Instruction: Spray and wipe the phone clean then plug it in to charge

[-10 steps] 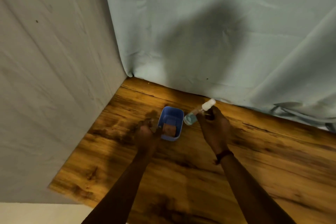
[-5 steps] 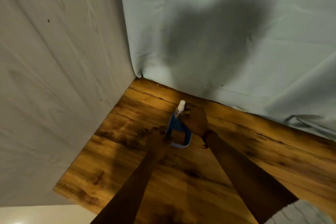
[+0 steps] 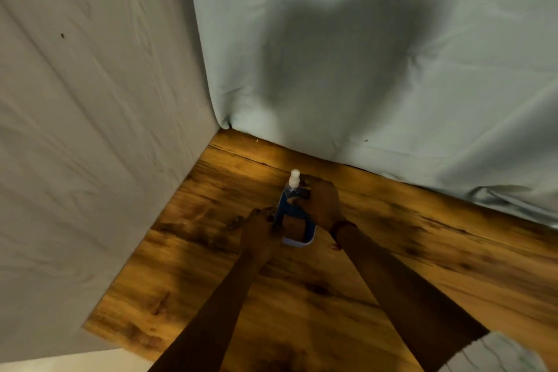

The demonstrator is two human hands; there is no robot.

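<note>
A small spray bottle [image 3: 293, 179] with a white nozzle stands upright at the far end of a blue tub [image 3: 299, 241] on the wooden table. My right hand [image 3: 320, 204] is wrapped around the bottle's body just below the nozzle. My left hand [image 3: 260, 228] rests against the tub's left wall, fingers curled on its rim. A brown object [image 3: 294, 228] lies inside the tub. No phone and no charging cable are in view.
The wooden table [image 3: 392, 266] sits in a corner: a grey draped cloth [image 3: 90, 130] closes the left side and a pale blue cloth [image 3: 377, 69] hangs along the back. The table's left front edge [image 3: 90, 329] is near.
My right hand carried the spray bottle leftward from beside the tub and tilted it upright over the tub's far end. My left hand stayed at the tub's left side.
</note>
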